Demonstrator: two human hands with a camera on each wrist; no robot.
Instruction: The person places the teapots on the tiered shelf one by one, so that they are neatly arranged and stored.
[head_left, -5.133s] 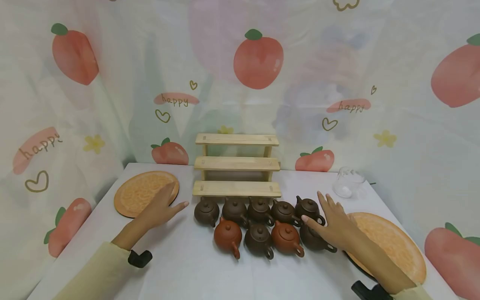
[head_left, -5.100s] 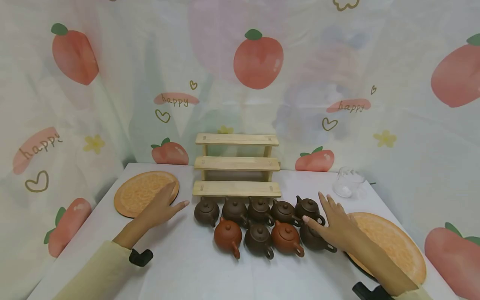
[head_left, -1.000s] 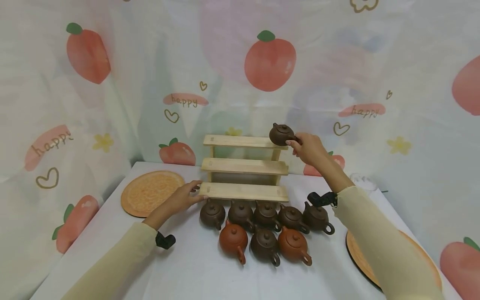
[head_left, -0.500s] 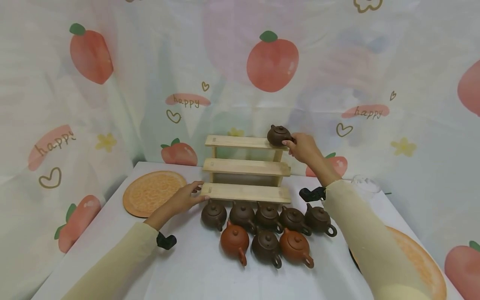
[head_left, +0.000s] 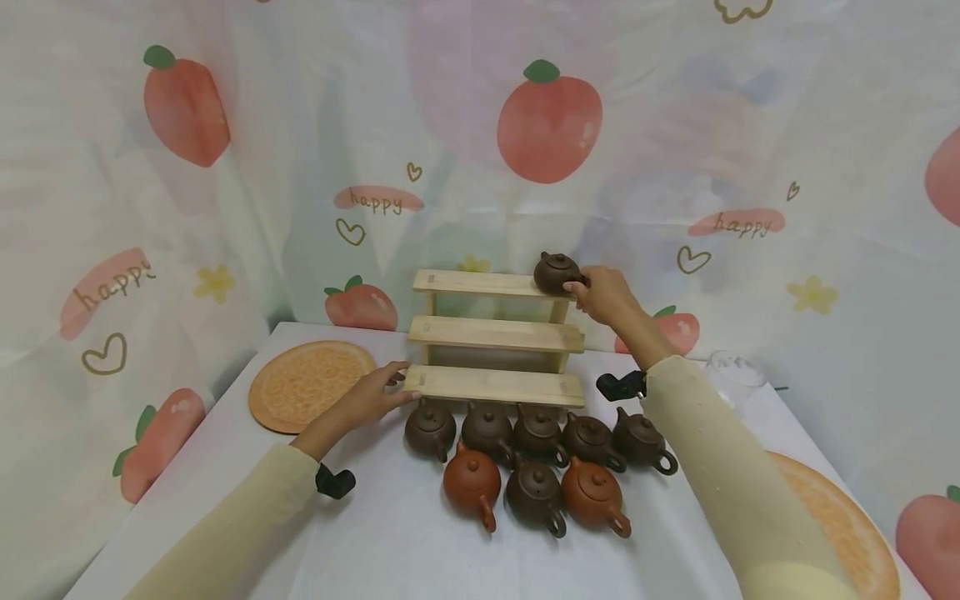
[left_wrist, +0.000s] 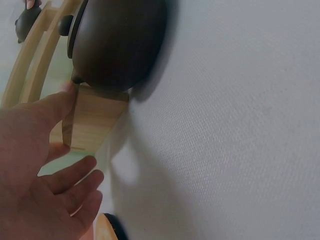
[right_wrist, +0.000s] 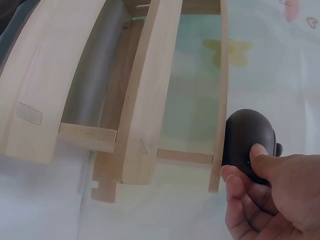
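Note:
My right hand (head_left: pixel 611 296) pinches the handle of a dark brown teapot (head_left: pixel 557 273), which sits at the right end of the top board of a three-step wooden display stand (head_left: pixel 495 333). In the right wrist view this teapot (right_wrist: pixel 247 142) touches the top board, and my thumb (right_wrist: pixel 262 159) covers its handle. With thumb and index finger my left hand (head_left: pixel 367 398) holds the left end of the stand's bottom board, as the left wrist view also shows. Close beside that thumb stands another dark teapot (left_wrist: pixel 120 45) on the table.
Several dark teapots (head_left: pixel 536 429) stand in a row before the stand, with two red-brown teapots (head_left: pixel 471 482) and a dark one (head_left: pixel 534 493) nearer. Round orange-patterned mats (head_left: pixel 307 383) lie left and right. A clear glass vessel (head_left: pixel 735 371) stands at back right.
Since five seconds ago, the dark teapot from the front row's right end was lifted onto the top board. Within the last second it moved slightly left and down. My left hand moved to the stand.

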